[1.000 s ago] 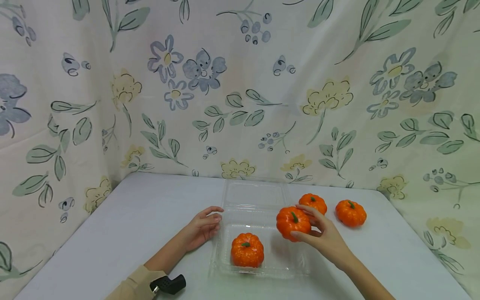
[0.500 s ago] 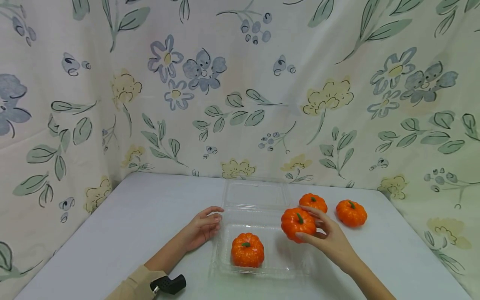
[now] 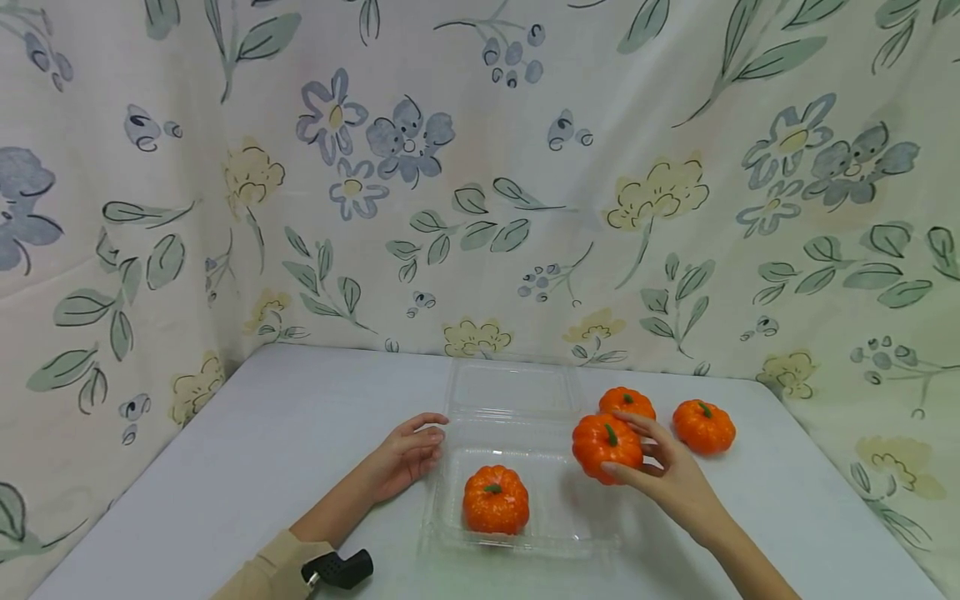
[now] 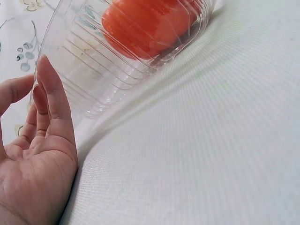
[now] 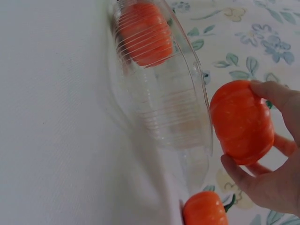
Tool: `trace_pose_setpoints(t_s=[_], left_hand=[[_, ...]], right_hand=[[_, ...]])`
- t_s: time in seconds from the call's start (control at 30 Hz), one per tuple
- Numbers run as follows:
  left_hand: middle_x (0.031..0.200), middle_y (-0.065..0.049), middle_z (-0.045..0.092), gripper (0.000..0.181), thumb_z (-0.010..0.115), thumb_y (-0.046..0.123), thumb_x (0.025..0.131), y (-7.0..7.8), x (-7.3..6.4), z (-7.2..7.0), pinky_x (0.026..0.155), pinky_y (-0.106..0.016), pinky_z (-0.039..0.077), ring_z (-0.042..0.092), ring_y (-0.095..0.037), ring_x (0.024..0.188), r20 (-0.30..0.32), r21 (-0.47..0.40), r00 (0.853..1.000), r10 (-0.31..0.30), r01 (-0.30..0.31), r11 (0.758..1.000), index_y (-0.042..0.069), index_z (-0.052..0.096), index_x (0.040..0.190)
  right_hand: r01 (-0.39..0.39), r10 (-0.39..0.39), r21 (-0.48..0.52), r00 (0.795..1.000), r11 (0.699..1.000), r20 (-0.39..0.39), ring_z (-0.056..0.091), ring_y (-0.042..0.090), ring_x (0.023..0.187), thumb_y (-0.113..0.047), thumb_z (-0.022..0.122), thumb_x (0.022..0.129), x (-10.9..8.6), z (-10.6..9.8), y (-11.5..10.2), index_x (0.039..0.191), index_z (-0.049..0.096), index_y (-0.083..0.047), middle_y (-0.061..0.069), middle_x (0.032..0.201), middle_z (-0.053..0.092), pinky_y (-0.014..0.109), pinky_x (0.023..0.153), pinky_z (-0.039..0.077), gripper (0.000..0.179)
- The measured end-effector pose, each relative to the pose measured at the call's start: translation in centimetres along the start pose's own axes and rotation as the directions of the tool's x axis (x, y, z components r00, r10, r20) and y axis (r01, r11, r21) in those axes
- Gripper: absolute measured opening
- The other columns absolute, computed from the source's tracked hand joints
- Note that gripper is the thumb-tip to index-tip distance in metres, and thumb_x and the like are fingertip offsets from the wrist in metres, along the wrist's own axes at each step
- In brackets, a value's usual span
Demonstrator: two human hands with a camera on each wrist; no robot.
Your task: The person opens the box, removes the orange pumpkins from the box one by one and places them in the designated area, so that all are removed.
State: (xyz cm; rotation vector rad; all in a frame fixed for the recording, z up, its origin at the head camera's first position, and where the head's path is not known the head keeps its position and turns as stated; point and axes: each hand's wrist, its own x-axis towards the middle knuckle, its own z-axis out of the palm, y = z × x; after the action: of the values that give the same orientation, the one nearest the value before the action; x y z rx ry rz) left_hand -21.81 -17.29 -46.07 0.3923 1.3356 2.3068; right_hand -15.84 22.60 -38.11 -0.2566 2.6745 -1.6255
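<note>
My right hand point(image 3: 678, 479) grips a small orange pumpkin point(image 3: 606, 446) between thumb and fingers, held up over the right side of a clear plastic clamshell box point(image 3: 551, 533). In the right wrist view this pumpkin point(image 5: 241, 122) is above the level of the box rim. A second pumpkin point(image 3: 495, 500), with lighter speckles, sits inside the box at the left. My left hand point(image 3: 408, 458) lies at the box's left side, fingers loosely extended. Its fingertips point(image 4: 47, 70) are right at the box rim in the left wrist view.
Beyond the box its clear lid point(image 3: 513, 387) lies folded back. Two more pumpkins stand on the white table point(image 3: 322, 400): one pumpkin point(image 3: 626, 401) partly behind the held one, another pumpkin point(image 3: 703, 427) farther right. A flowered curtain point(image 3: 465, 275) hangs around the table's back and sides.
My right hand has drifted a little to the right, carrying the pumpkin with it. The left hand, the box and the other pumpkins look unchanged.
</note>
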Motion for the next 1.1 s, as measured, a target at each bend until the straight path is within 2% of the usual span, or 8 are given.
trace_pose_setpoints(t_s=[0.2, 0.37, 0.47, 0.63, 0.87, 1.1], left_hand=[[0.096, 0.004, 0.065, 0.024, 0.045, -0.001, 0.107, 0.1, 0.0, 0.1, 0.077, -0.016, 0.057, 0.065, -0.005, 0.078, -0.018, -0.007, 1.000, -0.009, 0.009, 1.000, 0.012, 0.053, 0.126], [0.093, 0.005, 0.066, 0.024, 0.045, -0.001, 0.107, 0.1, 0.1, 0.3, 0.076, -0.017, 0.057, 0.066, -0.005, 0.077, -0.024, 0.001, 1.000, -0.010, 0.010, 1.000, 0.012, 0.053, 0.125], [0.091, 0.005, 0.065, 0.023, 0.046, 0.000, 0.107, 0.1, 0.2, 0.3, 0.076, -0.017, 0.057, 0.065, -0.005, 0.076, -0.032, 0.006, 0.999, -0.014, 0.014, 1.000, 0.011, 0.053, 0.125], [0.091, 0.004, 0.064, 0.022, 0.046, 0.000, 0.107, 0.1, 0.2, 0.2, 0.076, -0.016, 0.057, 0.064, -0.005, 0.076, -0.040, 0.019, 0.999, -0.017, 0.017, 1.000, 0.012, 0.053, 0.124], [0.093, 0.004, 0.064, 0.022, 0.045, 0.001, 0.107, 0.1, 0.1, 0.3, 0.077, -0.016, 0.057, 0.064, -0.005, 0.076, -0.041, 0.023, 0.999, -0.012, 0.013, 1.000, 0.011, 0.052, 0.125], [0.094, 0.004, 0.065, 0.022, 0.044, 0.001, 0.107, 0.1, 0.1, 0.3, 0.077, -0.016, 0.057, 0.063, -0.005, 0.076, -0.023, 0.011, 1.000, -0.001, 0.001, 1.000, 0.011, 0.051, 0.125]], right_hand=[[0.008, -0.008, -0.007, 1.000, 1.000, 0.001, 0.061, 0.033, 0.118, -0.018, 0.081, 0.094, 0.1, -0.5, 0.1, 0.154, 0.048, -0.009, 0.024, 0.150, 0.048, 0.023, 0.084, 0.058, 0.068], [0.050, -0.051, -0.038, 0.998, 0.998, -0.021, 0.056, 0.038, 0.125, -0.020, 0.082, 0.094, 0.2, -1.1, 0.3, 0.151, 0.051, -0.008, 0.022, 0.147, 0.052, 0.020, 0.086, 0.057, 0.066], [0.068, -0.069, -0.053, 0.997, 0.996, -0.025, 0.058, 0.039, 0.124, -0.021, 0.081, 0.094, 0.3, -1.4, 0.5, 0.150, 0.051, -0.008, 0.023, 0.146, 0.052, 0.020, 0.086, 0.057, 0.065], [0.053, -0.055, -0.059, 0.998, 0.997, -0.020, 0.061, 0.036, 0.117, -0.021, 0.081, 0.095, 0.6, -1.9, 0.9, 0.152, 0.050, -0.007, 0.026, 0.149, 0.049, 0.022, 0.083, 0.058, 0.066], [0.015, -0.016, -0.060, 1.000, 0.998, -0.004, 0.059, 0.037, 0.121, -0.024, 0.079, 0.096, 0.6, -2.6, 1.1, 0.153, 0.047, -0.008, 0.025, 0.153, 0.045, 0.023, 0.082, 0.058, 0.067], [0.022, -0.022, -0.066, 1.000, 0.998, 0.003, 0.057, 0.042, 0.127, -0.023, 0.078, 0.097, 0.9, -3.1, 1.8, 0.154, 0.047, -0.007, 0.027, 0.155, 0.046, 0.022, 0.084, 0.057, 0.066]])
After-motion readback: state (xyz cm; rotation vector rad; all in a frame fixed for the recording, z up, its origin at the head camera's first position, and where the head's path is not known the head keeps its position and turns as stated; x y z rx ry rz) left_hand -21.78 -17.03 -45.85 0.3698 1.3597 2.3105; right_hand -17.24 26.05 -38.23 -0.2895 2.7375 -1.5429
